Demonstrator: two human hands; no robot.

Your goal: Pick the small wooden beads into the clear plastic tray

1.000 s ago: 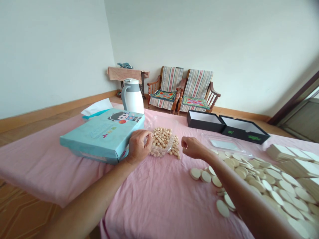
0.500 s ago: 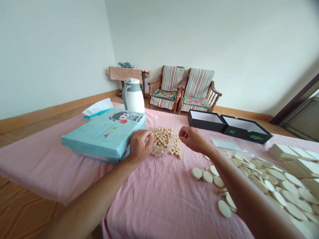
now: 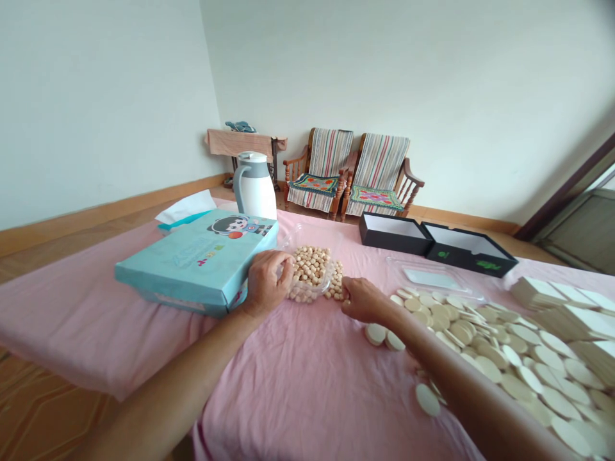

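Observation:
A clear plastic container (image 3: 329, 282) full of small pale wooden beads (image 3: 311, 264) stands on the pink cloth. My left hand (image 3: 269, 282) is closed at its left side, thumb toward the beads, with the fingers curled on the container's edge. To the right of the container lies a small heap of loose wooden beads (image 3: 335, 289). Right at that heap is my right hand (image 3: 364, 299), its fingers bent together and pointing down; the fingertips are hidden, so whatever they pinch does not show.
A light-blue box (image 3: 196, 259) sits left, before a white jug (image 3: 258, 192). Round wooden discs (image 3: 485, 339) spread on the right, beside stacked pale square pieces (image 3: 567, 314). Behind them are a clear plastic lid (image 3: 435, 278) and black open boxes (image 3: 471, 250). Pink cloth (image 3: 298, 378) covers the table.
My right hand has come down and slightly left, from above the cloth to the loose beads. My left hand keeps its place at the container. The whole view has shifted slightly.

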